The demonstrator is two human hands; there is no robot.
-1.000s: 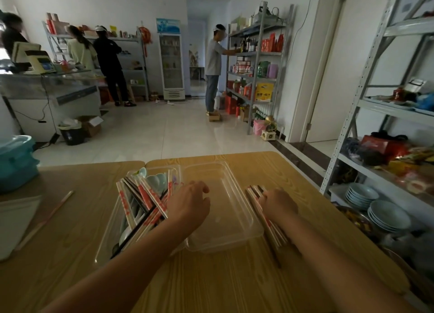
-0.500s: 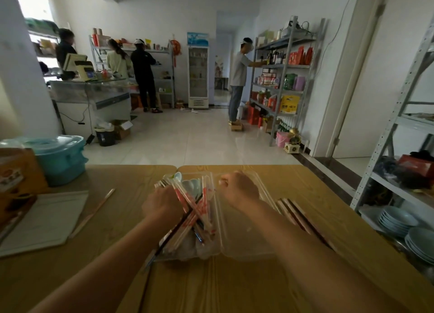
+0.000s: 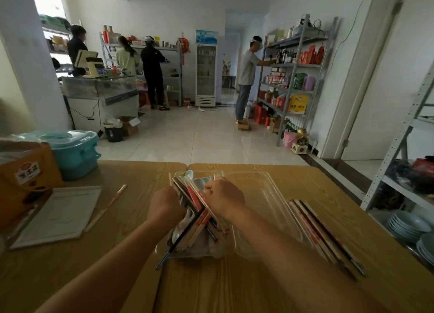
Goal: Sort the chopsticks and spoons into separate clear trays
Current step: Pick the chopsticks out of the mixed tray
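A clear tray (image 3: pixel 180 250) in the middle of the wooden table holds a jumble of wrapped and dark chopsticks (image 3: pixel 199 221) over pale spoons (image 3: pixel 200 181). My left hand (image 3: pixel 166 204) is at the tray's left side, fingers curled round chopstick ends. My right hand (image 3: pixel 223 197) reaches across from the right, fingers curled onto the wrapped chopsticks in the same tray. Beside it on the right stands a second clear tray (image 3: pixel 267 202) with nothing in it. To its right, a pile of chopsticks (image 3: pixel 324 235) lies on the table.
A single wrapped chopstick (image 3: pixel 105 207) lies on the table at left, next to a white pad (image 3: pixel 61 215), an orange bag (image 3: pixel 25 179) and a teal box (image 3: pixel 75 153). Stacked plates (image 3: pixel 408 226) sit on a low shelf past the table's right edge. Several people stand in the room beyond.
My right hand left the chopstick pile on the table and crossed over the empty tray to the full one. My left hand shifted to that tray's left side.
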